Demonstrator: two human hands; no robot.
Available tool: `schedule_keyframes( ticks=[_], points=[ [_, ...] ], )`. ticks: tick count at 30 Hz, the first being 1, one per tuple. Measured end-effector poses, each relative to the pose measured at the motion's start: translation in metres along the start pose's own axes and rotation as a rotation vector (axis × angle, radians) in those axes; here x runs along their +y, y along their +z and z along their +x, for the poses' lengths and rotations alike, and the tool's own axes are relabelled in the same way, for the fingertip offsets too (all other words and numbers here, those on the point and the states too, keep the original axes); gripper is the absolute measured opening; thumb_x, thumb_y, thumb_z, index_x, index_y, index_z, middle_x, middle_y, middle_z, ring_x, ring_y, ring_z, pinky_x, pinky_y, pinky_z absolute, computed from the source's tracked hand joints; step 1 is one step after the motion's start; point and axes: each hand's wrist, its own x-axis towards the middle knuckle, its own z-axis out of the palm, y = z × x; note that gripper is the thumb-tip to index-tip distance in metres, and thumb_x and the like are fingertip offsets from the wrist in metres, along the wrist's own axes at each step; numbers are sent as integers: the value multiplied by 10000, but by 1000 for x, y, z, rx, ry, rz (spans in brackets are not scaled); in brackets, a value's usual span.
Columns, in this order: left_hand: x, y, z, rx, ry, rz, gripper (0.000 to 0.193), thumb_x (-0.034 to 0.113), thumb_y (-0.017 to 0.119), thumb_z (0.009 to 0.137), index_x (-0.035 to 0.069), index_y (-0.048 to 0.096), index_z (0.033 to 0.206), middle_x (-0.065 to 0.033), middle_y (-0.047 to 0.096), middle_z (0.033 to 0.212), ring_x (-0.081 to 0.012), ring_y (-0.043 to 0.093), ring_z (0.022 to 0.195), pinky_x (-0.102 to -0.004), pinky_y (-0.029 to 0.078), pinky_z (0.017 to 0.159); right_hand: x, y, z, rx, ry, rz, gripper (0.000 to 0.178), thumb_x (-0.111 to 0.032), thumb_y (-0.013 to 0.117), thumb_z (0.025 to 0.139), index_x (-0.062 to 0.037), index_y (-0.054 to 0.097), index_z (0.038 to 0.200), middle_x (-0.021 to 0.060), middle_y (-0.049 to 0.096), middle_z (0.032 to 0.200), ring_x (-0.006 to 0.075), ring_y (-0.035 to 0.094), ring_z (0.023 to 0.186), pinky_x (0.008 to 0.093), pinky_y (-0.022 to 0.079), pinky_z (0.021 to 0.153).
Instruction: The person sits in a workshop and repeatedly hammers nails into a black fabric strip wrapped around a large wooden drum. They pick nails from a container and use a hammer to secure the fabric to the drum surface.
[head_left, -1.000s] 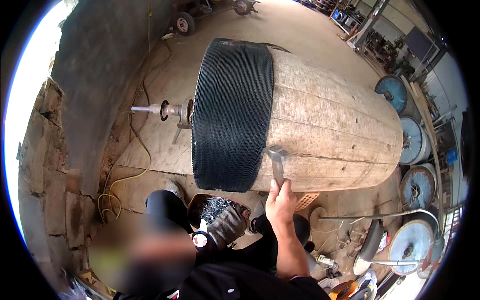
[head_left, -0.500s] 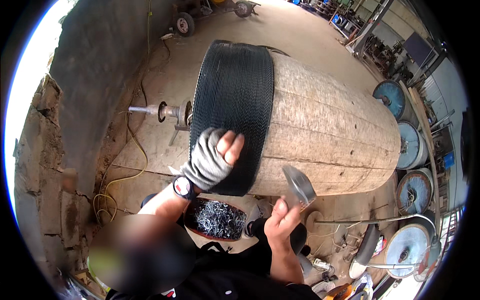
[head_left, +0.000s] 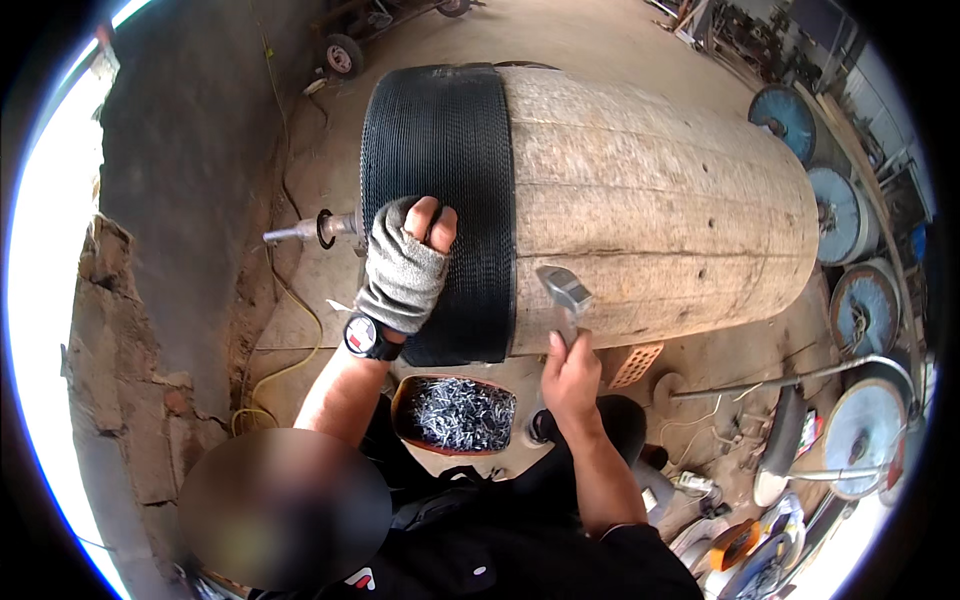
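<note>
My right hand (head_left: 572,378) is wrapped round the handle of a hammer (head_left: 566,287), whose metal head shows in front of the pale side of a big wooden drum (head_left: 660,210). Black ribbed strip (head_left: 437,130) is wound side by side round the drum's left end. Against this winding rests my left hand (head_left: 408,262), in a grey glove that leaves the fingertips bare. Its fingers are curled closed, and whatever they pinch is hidden. A box of loose nails (head_left: 462,414) stands on the floor below the drum, near my knees.
A metal shaft (head_left: 300,232) sticks out of the drum's left end. Yellow cable (head_left: 290,375) runs along the wall. Several blue-faced rollers (head_left: 838,212) line the right side. A perforated brick (head_left: 637,365) and a metal stand pole (head_left: 770,382) lie to the lower right.
The view has shifted, so the drum sits further left and the nail box further right. My left hand has moved up over the black winding, still curled. The hammer stays in my right hand.
</note>
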Motion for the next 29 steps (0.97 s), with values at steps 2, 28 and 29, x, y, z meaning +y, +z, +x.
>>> schedule_keyframes(
  ticks=[2, 28, 29],
  points=[
    [25, -9, -5, 2, -70, -133, 508, -55, 716, 726, 66, 603, 1206, -152, 607, 1134, -353, 633, 965, -468, 537, 805, -3, -10, -11, -12, 39, 71, 224, -197, 612, 1031, 13, 549, 1083, 262, 641, 737, 501, 638, 663, 527, 497, 549],
    [99, 2, -11, -302, -414, -458, 505, -11, 700, 813, 97, 606, 1297, -146, 722, 939, -379, 694, 868, -478, 547, 795, -12, -22, -17, -43, 0, 192, 212, -190, 629, 1030, 5, 553, 1063, 245, 668, 785, 484, 648, 670, 521, 495, 557],
    [102, -1, -5, -308, -409, -430, 505, 9, 714, 818, 99, 605, 1303, -152, 726, 946, -382, 699, 890, -487, 543, 831, -11, -23, -17, -88, 27, 175, 217, -201, 630, 1034, 0, 549, 1046, 250, 672, 794, 481, 654, 674, 518, 498, 559]
  ],
)
